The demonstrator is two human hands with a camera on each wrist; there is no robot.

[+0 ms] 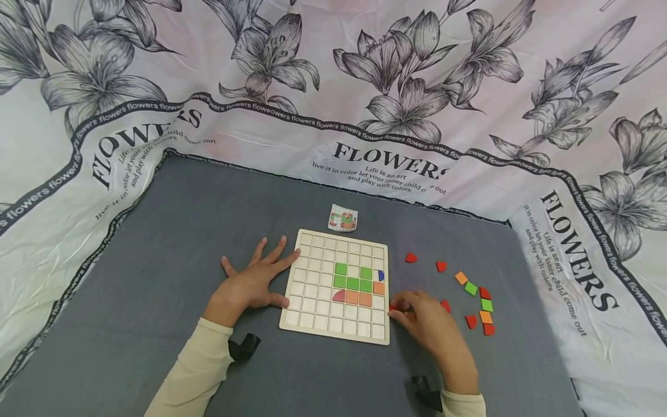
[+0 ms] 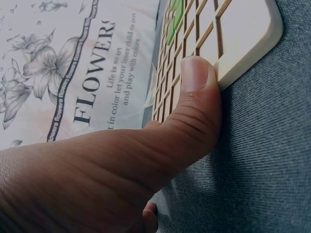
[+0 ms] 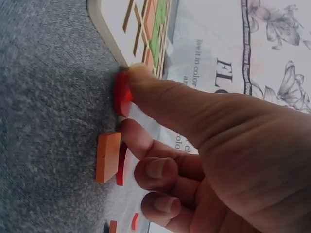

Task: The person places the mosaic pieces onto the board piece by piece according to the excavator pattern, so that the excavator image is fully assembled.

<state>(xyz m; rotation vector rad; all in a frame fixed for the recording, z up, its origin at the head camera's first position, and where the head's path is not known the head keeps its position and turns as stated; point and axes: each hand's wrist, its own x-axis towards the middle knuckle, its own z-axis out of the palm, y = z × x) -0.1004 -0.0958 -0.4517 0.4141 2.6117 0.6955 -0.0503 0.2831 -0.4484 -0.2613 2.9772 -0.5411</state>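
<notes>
A wooden grid board [image 1: 306, 305] lies flat on the gray bench [image 1: 156, 255], in front of the person. The left hand [image 1: 255, 284] is at the board's left edge, its grip apart: the fingers are spread and the thumb tip rests on the rim near the closest corner. The right hand [image 1: 424, 318] is at the opposite edge, its grip clamped on a red piece [image 3: 122, 94] between thumb and index finger, just beside the rim; whether piece and board touch cannot be determined. Cells on the board's right half carry five green squares [image 1: 352, 284], three orange squares [image 1: 365, 299], one blue piece [image 1: 381, 276] and one rounded pinkish-red piece [image 1: 340, 296]. A small printed card [image 1: 343, 218] lies beyond the far edge. To the right of the board, loose red pieces [image 1: 471, 321], orange tiles [image 1: 486, 317] and green tiles [image 1: 471, 288] are scattered. Floral fabric [image 1: 385, 127] surrounds the bench's far side.
</notes>
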